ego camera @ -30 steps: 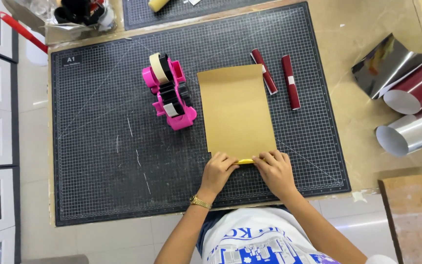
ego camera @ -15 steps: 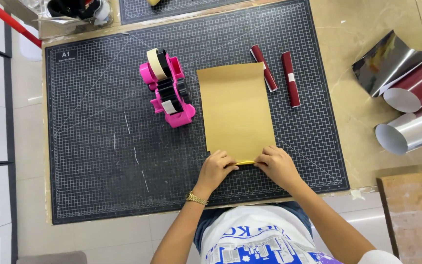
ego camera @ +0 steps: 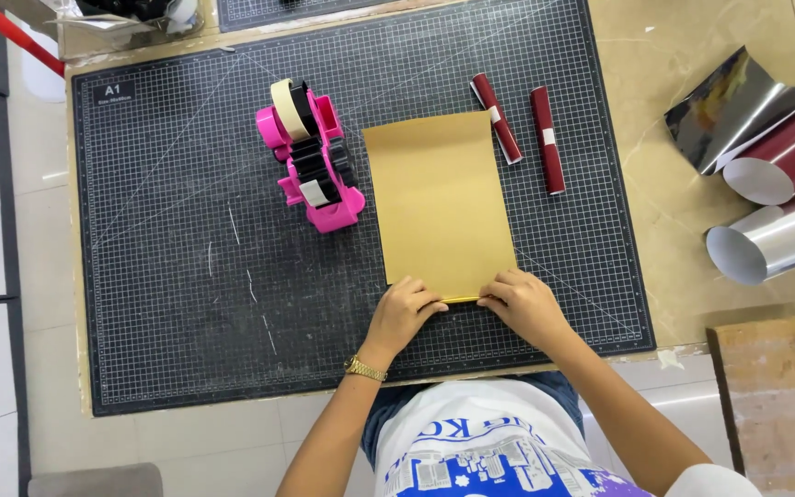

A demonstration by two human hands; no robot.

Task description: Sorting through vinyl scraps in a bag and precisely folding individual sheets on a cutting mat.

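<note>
Pressing on, nothing much moved: left hand (ego camera: 405, 311) and right hand (ego camera: 522, 302) still pinch the near edge of the gold sheet (ego camera: 438, 202), fold barely started.

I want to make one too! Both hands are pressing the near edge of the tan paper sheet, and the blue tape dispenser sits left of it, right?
Not quite: the plastic tape dispenser is pink, not blue, as the head view shows. The left hand and right hand do press the near edge of the tan paper sheet.

White label bands (ego camera: 494, 114) ring two dark-red rolls (ego camera: 547, 140) — above-right of the tan sheet (ego camera: 439, 202).
</note>
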